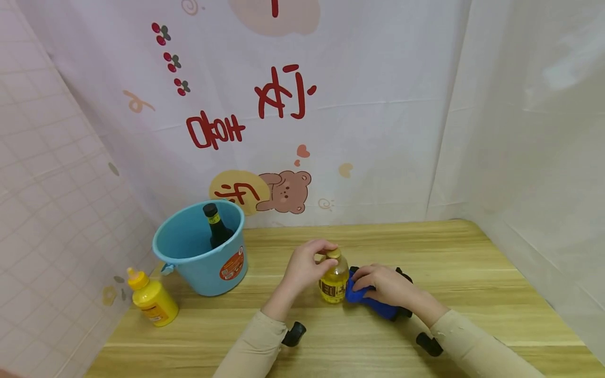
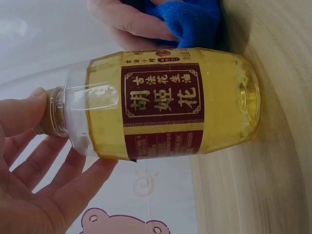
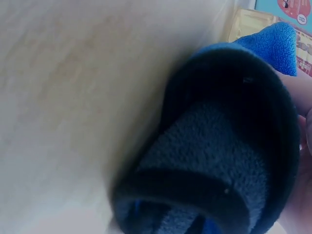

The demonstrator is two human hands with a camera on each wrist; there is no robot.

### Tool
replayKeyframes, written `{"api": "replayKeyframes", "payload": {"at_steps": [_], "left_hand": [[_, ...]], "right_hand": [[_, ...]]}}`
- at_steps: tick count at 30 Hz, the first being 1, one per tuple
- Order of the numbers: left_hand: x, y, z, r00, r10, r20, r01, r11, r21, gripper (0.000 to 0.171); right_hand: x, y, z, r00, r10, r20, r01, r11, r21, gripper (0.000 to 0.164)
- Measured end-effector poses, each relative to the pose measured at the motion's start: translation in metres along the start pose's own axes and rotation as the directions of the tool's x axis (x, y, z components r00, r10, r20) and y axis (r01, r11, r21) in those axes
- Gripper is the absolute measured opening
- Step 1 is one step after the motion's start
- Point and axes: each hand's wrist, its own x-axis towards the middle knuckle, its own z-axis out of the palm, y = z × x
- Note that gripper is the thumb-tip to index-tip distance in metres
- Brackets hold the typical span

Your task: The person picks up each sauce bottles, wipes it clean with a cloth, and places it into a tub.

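My left hand (image 1: 304, 265) holds the golden cap of a small peanut oil bottle (image 1: 333, 281), thumb on one side and fingers behind the neck. Yellow oil fills most of the bottle, and its dark red label (image 2: 162, 95) faces the left wrist camera. The bottle stands upright, base at the wooden table. Just right of it, my right hand (image 1: 385, 284) grips a blue fleecy cloth (image 1: 361, 295) with black edging. A bunched blue corner (image 2: 192, 22) sits against the bottle's side. In the right wrist view, the cloth's dark folded part (image 3: 209, 141) hides most of the right hand.
A light blue bucket (image 1: 208, 275) stands at the back left with a dark capped bottle (image 1: 217, 226) leaning inside. Left of it is a yellow squeeze bottle (image 1: 155, 302). White printed curtains (image 1: 378, 105) hang behind and beside the wooden table (image 1: 331, 346).
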Motion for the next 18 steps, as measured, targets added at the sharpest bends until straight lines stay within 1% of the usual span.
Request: {"api": "replayKeyframes", "payload": {"at_steps": [3,9,15,18], "left_hand": [[0.0000,0.0005,-0.0004,1.000,0.000,-0.004,0.000,1.000,0.003,0.024],[-0.0003,0.0024,0.0005,1.000,-0.003,-0.007,0.003,1.000,0.000,0.024],[-0.0006,0.0040,0.0002,1.000,-0.010,-0.012,0.010,1.000,-0.013,0.024],[-0.0008,0.0036,0.0004,1.000,-0.018,-0.012,0.018,1.000,-0.026,0.024]], "right_hand": [[0.0015,-0.0010,0.0012,1.000,-0.001,0.014,0.002,1.000,-0.029,0.029],[0.0024,-0.0037,0.0015,0.998,0.028,0.050,-0.024,0.998,-0.065,0.028],[0.0050,-0.0057,0.0020,0.998,0.005,0.062,0.002,0.994,-0.113,0.025],[0.0027,-0.0051,0.0017,0.998,-0.005,0.069,0.013,0.993,-0.116,0.024]]}}
